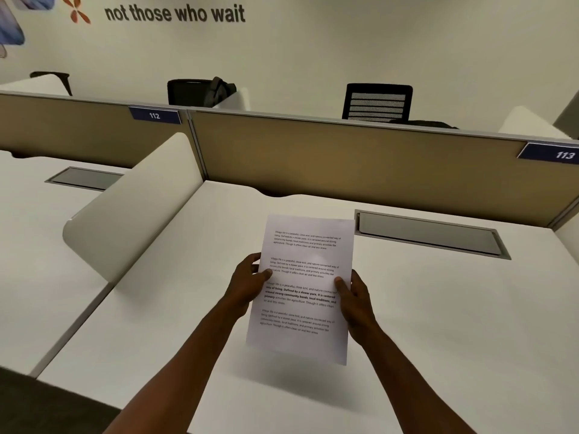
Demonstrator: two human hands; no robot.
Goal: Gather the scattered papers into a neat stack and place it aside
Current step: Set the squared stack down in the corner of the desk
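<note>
Both hands hold the papers up off the desk at the lower centre of the frame. The left hand [247,281] grips the left edge, thumb laid across the printed face and fingers curled behind. The right hand [355,297] grips the right edge the same way, thumb on the front, fingers out of sight behind the sheet. Both bare forearms run in from the bottom edge of the frame.

The white printed paper stack [302,289] is held upright in portrait, tilted slightly so its top leans toward the upper right. Four blocks of black text show on the front sheet, the third partly in bold. How many sheets lie behind it cannot be told. A soft shadow falls on the surface just below it.

Under the papers spreads the white rectangular desk top [438,324]. To the right of the stack, a grey metal cable-tray flap [429,234] is set into the desk. To the left, a white rounded side divider [131,205] slants between this desk and the next one. Across the middle of the frame runs a tan fabric partition panel [344,158], bearing blue number plates reading 112 [155,115] and 113 [564,155]. Beyond it, at the upper centre, stands a black mesh-backed office chair [377,101], and grey lettering on the wall [175,12] sits at the upper left.
</note>
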